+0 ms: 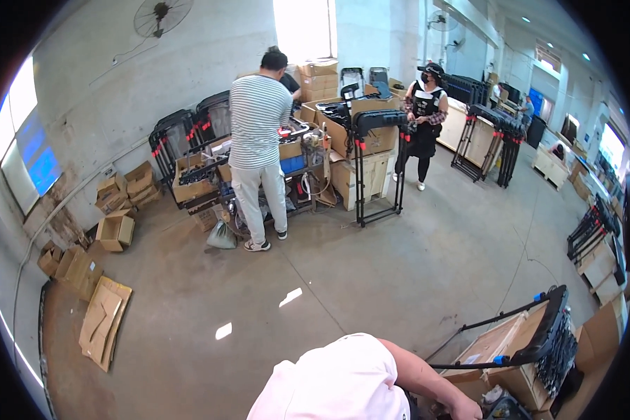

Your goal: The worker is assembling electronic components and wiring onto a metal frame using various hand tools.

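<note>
At the bottom of the head view is my shoulder in a pale pink shirt (336, 381). My left arm stretches from its sleeve toward the lower right. My left hand (467, 409) is at the lower edge, its fingers cut off, so what it holds cannot be made out. Beside it are a cluttered box or bin with dark and clear items (500, 402). Just beyond, a black tubular frame (556, 315) with blue clips leans over a wooden crate (493, 339). Dark metal parts (558, 357) hang or lie in a heap next to it. My right hand is not in view.
A person in a striped shirt (260, 119) stands at a parts-laden bench. Another in a black apron (427, 105) stands by a black folding frame (379, 168). Flattened cardboard (105, 318) and open cartons (115, 229) lie left. More black frames (490, 143) stand far right.
</note>
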Demonstrator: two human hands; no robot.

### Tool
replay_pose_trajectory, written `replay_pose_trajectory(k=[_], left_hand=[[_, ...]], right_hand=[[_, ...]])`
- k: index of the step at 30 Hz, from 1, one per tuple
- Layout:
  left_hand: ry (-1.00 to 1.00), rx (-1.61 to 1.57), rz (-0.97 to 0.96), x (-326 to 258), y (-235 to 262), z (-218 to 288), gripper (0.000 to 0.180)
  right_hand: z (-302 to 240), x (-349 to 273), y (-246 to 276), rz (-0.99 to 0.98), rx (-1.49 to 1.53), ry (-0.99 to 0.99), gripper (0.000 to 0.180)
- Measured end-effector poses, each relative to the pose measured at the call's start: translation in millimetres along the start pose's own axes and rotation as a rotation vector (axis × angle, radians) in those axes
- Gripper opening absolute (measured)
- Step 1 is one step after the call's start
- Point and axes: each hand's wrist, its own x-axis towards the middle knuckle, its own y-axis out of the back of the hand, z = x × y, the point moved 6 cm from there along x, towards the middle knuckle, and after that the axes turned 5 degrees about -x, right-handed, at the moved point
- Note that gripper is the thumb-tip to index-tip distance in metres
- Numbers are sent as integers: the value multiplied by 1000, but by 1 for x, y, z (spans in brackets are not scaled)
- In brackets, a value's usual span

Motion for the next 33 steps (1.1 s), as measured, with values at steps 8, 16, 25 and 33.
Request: replay_pose_trajectory(k=[8, 16, 25, 33], left_hand=[[-43, 203, -184, 5, -4, 0, 39], [284, 161, -466, 49, 5, -58, 39], [-633, 223, -53, 162, 116, 88, 32], [147, -539, -649, 239, 130, 63, 36]], right_hand=[[-114, -47, 50, 182, -215, 461, 13], [-38, -149, -137, 559, -511, 698, 25], [70, -140, -212, 747, -755, 563, 23], [139, -77, -232, 1105, -1309, 616, 13]])
